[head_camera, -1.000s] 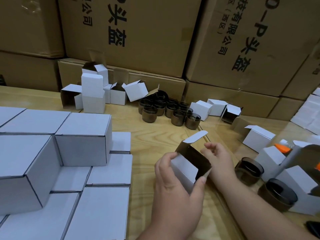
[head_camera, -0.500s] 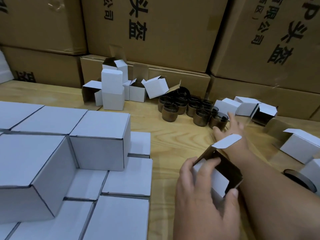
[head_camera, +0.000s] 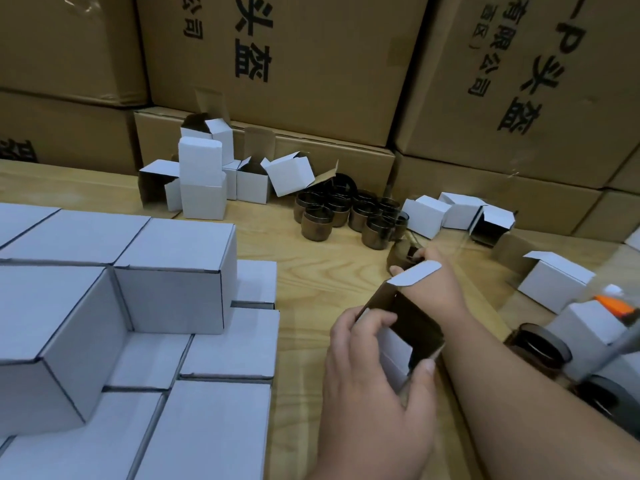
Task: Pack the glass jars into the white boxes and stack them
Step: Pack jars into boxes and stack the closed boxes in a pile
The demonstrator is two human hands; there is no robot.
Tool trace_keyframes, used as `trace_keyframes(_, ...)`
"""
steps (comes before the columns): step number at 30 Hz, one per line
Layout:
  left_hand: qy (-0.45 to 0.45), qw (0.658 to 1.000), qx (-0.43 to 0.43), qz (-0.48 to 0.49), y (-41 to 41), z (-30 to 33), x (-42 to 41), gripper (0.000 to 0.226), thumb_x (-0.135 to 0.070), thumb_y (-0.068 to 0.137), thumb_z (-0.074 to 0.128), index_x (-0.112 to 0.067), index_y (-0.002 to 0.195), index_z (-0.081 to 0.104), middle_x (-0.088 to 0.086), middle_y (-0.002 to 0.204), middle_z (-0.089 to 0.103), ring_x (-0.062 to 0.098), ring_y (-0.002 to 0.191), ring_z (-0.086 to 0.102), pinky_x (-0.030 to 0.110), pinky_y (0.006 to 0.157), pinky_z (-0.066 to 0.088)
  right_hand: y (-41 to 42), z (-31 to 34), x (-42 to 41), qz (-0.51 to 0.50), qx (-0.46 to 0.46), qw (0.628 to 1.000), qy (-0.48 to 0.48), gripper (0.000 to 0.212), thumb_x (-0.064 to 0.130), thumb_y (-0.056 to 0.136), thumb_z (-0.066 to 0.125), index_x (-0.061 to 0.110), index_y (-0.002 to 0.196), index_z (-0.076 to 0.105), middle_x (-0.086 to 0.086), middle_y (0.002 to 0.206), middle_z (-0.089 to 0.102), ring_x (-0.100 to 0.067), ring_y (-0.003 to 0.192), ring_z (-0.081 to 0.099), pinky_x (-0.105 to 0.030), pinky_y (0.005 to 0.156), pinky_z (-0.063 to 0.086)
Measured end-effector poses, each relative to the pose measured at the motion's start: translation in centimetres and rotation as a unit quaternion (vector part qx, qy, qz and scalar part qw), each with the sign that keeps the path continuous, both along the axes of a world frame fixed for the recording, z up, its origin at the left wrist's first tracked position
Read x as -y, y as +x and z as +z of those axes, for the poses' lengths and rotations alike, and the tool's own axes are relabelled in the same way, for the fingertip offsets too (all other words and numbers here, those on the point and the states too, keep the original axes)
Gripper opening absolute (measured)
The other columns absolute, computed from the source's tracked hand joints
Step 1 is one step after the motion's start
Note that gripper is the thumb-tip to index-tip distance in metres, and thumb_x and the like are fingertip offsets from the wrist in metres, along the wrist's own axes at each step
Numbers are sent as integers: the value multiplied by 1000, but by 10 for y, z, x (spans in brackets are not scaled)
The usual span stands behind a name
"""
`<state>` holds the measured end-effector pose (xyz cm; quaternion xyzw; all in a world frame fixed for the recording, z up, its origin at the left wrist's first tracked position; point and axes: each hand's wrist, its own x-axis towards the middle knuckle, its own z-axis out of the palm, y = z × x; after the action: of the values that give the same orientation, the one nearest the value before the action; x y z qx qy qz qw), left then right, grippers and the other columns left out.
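While left hand (head_camera: pixel 374 368) gripped open white cardboard box (head_camera: pixel 398 341) above wooden desk (head_camera: pixel 311 289), right hand (head_camera: pixel 433 268) reached forward, fingers curled round dark brown glass jar (head_camera: pixel 401 256) beside jar cluster (head_camera: pixel 346 216); closed white boxes (head_camera: pixel 166 271) stacked left.

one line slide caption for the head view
Left hand holds open white cardboard box; right hand grips brown glass jar.

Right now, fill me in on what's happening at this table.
A person is packing small brown glass jars into little white cardboard boxes. The left hand holds an open white box, flap up. The right hand has reached out and grips one brown glass jar beside the jar cluster. Closed white boxes sit stacked at the left on the wooden table.
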<state>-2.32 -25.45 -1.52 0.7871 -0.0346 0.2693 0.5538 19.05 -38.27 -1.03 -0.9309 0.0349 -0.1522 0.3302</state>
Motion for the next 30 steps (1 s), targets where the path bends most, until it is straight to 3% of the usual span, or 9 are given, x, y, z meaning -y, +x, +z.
trace_keyframes(8, -40, 998, -37, -31, -1, 4, -4, 56, -59, 75, 62, -70, 115, 25, -50, 126, 27, -9, 121, 44, 22, 87, 43, -79, 1, 6, -1, 51, 984, 170, 31, 42, 81, 82, 37, 92, 53, 14, 98, 64, -6, 90, 61, -24, 63, 43)
trace_keyframes(14, -54, 997, -58, -22, -1, 4, -4, 56, -72, 67, 56, -70, 113, 23, -33, 115, 46, -3, 108, 53, 15, 73, 42, -144, 1, 5, -22, 122, 912, 390, 16, 42, 87, 75, 42, 97, 62, 5, 100, 72, -17, 92, 72, -40, 74, 61)
trace_keyframes(16, -55, 996, -65, -20, -1, 3, -4, 58, -68, 70, 63, -69, 113, 24, -31, 113, 47, -2, 105, 54, 14, 71, 40, -159, 5, 0, -23, 157, 892, 422, 18, 36, 90, 72, 42, 101, 59, 1, 104, 71, -20, 91, 73, -35, 69, 61)
trace_keyframes(18, -49, 996, -67, -18, 0, 2, -4, 62, -55, 79, 73, -69, 113, 24, -32, 113, 47, -1, 105, 54, 13, 70, 40, -169, 13, -6, -15, 214, 881, 421, 24, 38, 85, 70, 40, 104, 55, -4, 108, 69, -20, 85, 74, -26, 63, 59)
trace_keyframes(21, -47, 996, -70, -19, 1, 0, -4, 64, -50, 81, 76, -68, 115, 24, -28, 116, 49, 6, 107, 56, 13, 72, 41, -177, 25, -15, 39, 326, 879, 346, 33, 39, 80, 65, 38, 109, 50, -9, 116, 64, -23, 91, 73, -31, 75, 60)
trace_keyframes(24, -50, 996, -66, -23, 3, -1, -4, 63, -53, 80, 75, -66, 115, 25, -19, 116, 54, 12, 105, 59, 17, 73, 43, -182, 28, -19, 128, 416, 867, 243, 36, 27, 81, 61, 24, 115, 51, 18, 116, 58, -1, 101, 62, -15, 84, 51)
trace_keyframes(26, -52, 996, -60, -28, 3, -1, -5, 61, -57, 79, 74, -66, 115, 25, -15, 114, 56, 15, 102, 61, 22, 72, 46, -184, 26, -21, 172, 428, 862, 210, 41, 24, 79, 62, 10, 115, 50, 22, 118, 54, 1, 104, 60, -13, 86, 48)
trace_keyframes(28, -59, 996, -54, -38, 3, 0, -5, 57, -63, 78, 69, -62, 115, 26, -11, 115, 59, 17, 99, 62, 30, 72, 51, -184, 24, -22, 200, 415, 866, 195, 44, 25, 78, 63, 7, 115, 50, 12, 119, 55, 0, 105, 59, -14, 87, 48)
trace_keyframes(30, -65, 995, -55, -42, 3, 1, -5, 55, -69, 74, 63, -62, 115, 27, -10, 115, 61, 17, 99, 63, 36, 74, 54, -182, 21, -22, 212, 395, 873, 193, 44, 27, 77, 64, 9, 115, 51, 17, 118, 56, 1, 103, 59, -13, 86, 48)
